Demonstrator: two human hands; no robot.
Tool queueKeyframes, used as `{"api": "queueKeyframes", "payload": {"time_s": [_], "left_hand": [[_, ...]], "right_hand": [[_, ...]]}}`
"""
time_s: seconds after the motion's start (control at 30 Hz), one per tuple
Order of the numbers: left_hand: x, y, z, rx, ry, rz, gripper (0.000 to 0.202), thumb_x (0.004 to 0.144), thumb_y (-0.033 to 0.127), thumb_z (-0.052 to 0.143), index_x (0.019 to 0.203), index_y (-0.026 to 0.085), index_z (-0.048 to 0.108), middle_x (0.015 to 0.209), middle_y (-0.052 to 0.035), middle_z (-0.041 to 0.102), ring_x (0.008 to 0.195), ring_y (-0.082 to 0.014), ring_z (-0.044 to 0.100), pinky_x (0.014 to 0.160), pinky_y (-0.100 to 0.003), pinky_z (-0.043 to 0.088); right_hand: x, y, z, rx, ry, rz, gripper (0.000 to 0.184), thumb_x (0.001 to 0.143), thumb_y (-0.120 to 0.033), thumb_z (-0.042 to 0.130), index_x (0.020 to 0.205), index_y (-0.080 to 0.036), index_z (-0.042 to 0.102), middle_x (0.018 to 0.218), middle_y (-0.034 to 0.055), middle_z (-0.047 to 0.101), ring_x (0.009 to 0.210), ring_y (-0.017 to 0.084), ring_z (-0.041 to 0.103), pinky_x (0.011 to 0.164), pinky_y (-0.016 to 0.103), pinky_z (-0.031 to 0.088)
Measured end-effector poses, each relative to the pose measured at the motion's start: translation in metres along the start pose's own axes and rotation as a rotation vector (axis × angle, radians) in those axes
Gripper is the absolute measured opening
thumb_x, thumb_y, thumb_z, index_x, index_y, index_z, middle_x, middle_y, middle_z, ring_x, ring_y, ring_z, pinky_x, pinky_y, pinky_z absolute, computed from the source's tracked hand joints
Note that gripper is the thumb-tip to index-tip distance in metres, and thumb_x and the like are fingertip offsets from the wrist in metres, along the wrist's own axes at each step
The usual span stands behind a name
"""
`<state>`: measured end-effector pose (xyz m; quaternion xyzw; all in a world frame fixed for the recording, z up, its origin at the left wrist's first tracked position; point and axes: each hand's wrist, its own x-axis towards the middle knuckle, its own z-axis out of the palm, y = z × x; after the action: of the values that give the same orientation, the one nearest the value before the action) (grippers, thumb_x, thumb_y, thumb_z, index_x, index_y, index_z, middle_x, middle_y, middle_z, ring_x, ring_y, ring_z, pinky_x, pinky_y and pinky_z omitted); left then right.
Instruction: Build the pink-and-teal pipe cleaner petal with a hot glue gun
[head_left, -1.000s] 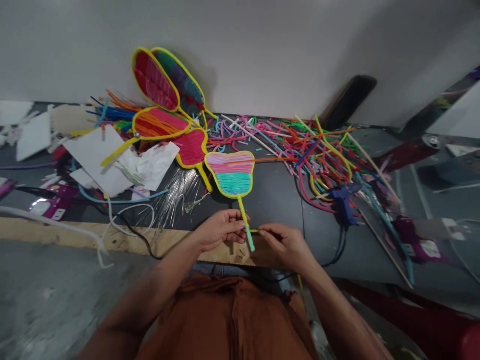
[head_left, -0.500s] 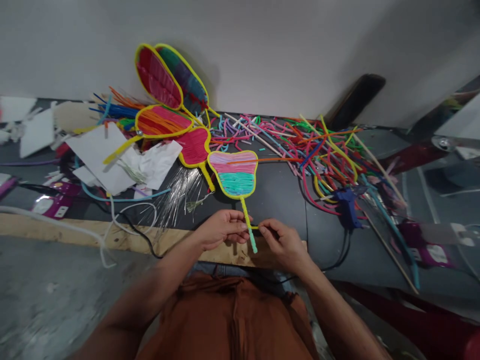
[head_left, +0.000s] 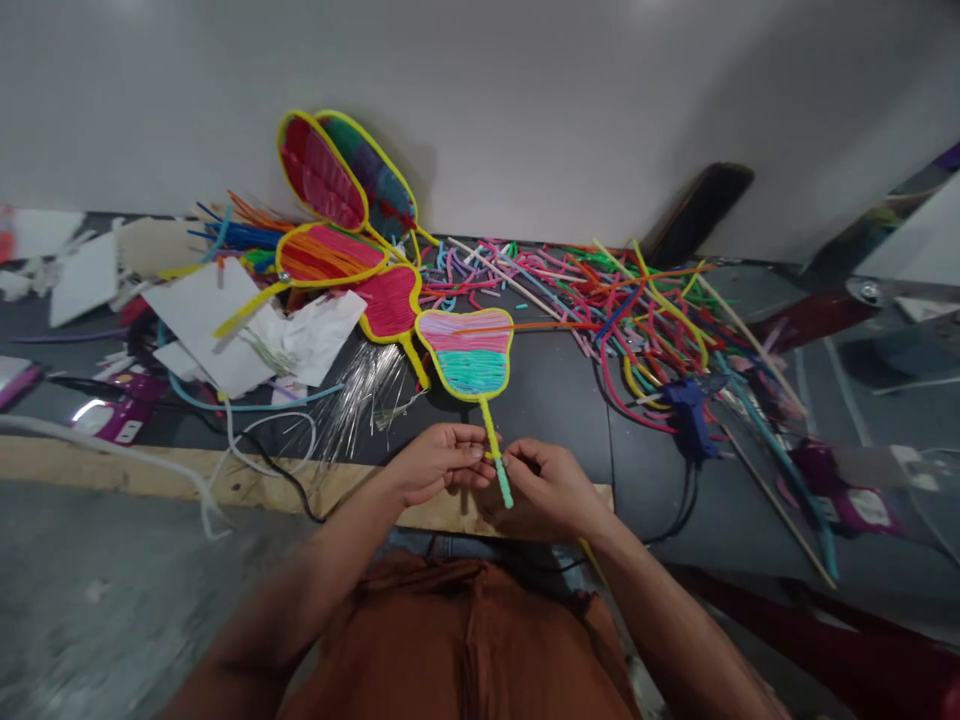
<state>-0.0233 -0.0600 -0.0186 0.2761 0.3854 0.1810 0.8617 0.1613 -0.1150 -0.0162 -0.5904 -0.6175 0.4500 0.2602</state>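
Observation:
A hand fan (head_left: 474,352) made of pipe cleaners, with a yellow rim and pink, lilac and green stripes, lies face up before me. Its stick is wrapped yellow above and light green at the lower end. My left hand (head_left: 448,465) pinches the stick from the left. On the other side, my right hand (head_left: 551,485) has thumb and forefinger closed right by the stick, where the yellow wrap meets the green. A yellow pipe cleaner (head_left: 592,560) trails below my right wrist; its part inside the fingers is hidden.
Several other fans (head_left: 322,170) lean at the back left. A heap of coloured pipe cleaners (head_left: 652,330) spreads at the right, near a blue glue gun (head_left: 690,415). Left are white paper pieces (head_left: 217,320), thin wires (head_left: 352,400) and a purple device (head_left: 131,405).
My right hand has moved left, close against the stick. The short yellow stretch between stick and fingers no longer shows. My view has tilted slightly; the left hand keeps its hold.

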Motion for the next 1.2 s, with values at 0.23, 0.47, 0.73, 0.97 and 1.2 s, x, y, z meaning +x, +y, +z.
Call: {"api": "queueKeyframes", "payload": {"time_s": [0.23, 0.47, 0.73, 0.97, 1.2], "left_hand": [[0.002, 0.0, 0.001, -0.091, 0.059, -0.01, 0.035, 0.056, 0.019, 0.087, 0.082, 0.009, 0.066, 0.064, -0.0048, 0.069, 0.057, -0.011, 0.065, 0.054, -0.017, 0.055], [0.005, 0.0, 0.004, -0.104, 0.028, -0.009, 0.028, 0.062, 0.018, 0.084, 0.081, 0.009, 0.065, 0.063, -0.0024, 0.066, 0.052, -0.0072, 0.061, 0.05, -0.015, 0.053], [0.007, -0.006, 0.011, -0.099, 0.028, 0.074, 0.035, 0.058, 0.03, 0.086, 0.076, 0.01, 0.063, 0.058, 0.0021, 0.058, 0.046, -0.0039, 0.051, 0.043, -0.014, 0.044], [0.007, -0.003, 0.007, -0.143, -0.035, -0.01, 0.037, 0.057, 0.026, 0.086, 0.085, 0.011, 0.066, 0.057, 0.0045, 0.054, 0.041, -0.0005, 0.04, 0.041, -0.014, 0.035], [0.008, -0.004, 0.01, -0.224, -0.056, -0.005, 0.037, 0.058, 0.024, 0.086, 0.082, 0.014, 0.061, 0.054, 0.0068, 0.05, 0.04, 0.0007, 0.034, 0.042, -0.012, 0.029]], "right_hand": [[0.003, -0.001, 0.001, 0.116, -0.028, -0.026, 0.024, 0.088, -0.03, 0.045, 0.074, -0.018, 0.06, 0.067, -0.0024, 0.059, 0.065, 0.011, 0.052, 0.062, 0.02, 0.04], [0.001, -0.003, 0.0, 0.128, -0.012, -0.031, 0.023, 0.089, -0.03, 0.045, 0.075, -0.018, 0.059, 0.067, -0.0027, 0.058, 0.064, 0.01, 0.05, 0.06, 0.02, 0.039], [0.002, -0.004, 0.004, 0.18, 0.002, -0.019, 0.027, 0.09, -0.035, 0.043, 0.077, -0.018, 0.059, 0.071, -0.0013, 0.059, 0.066, 0.011, 0.051, 0.062, 0.02, 0.04], [0.003, -0.003, 0.004, 0.213, -0.002, -0.066, 0.026, 0.089, -0.036, 0.043, 0.074, -0.018, 0.055, 0.067, -0.0018, 0.054, 0.064, 0.011, 0.047, 0.061, 0.021, 0.039], [0.002, -0.008, 0.0, 0.251, -0.028, -0.043, 0.029, 0.089, -0.039, 0.044, 0.07, -0.018, 0.053, 0.063, -0.0031, 0.05, 0.06, 0.01, 0.043, 0.058, 0.021, 0.037]]}}
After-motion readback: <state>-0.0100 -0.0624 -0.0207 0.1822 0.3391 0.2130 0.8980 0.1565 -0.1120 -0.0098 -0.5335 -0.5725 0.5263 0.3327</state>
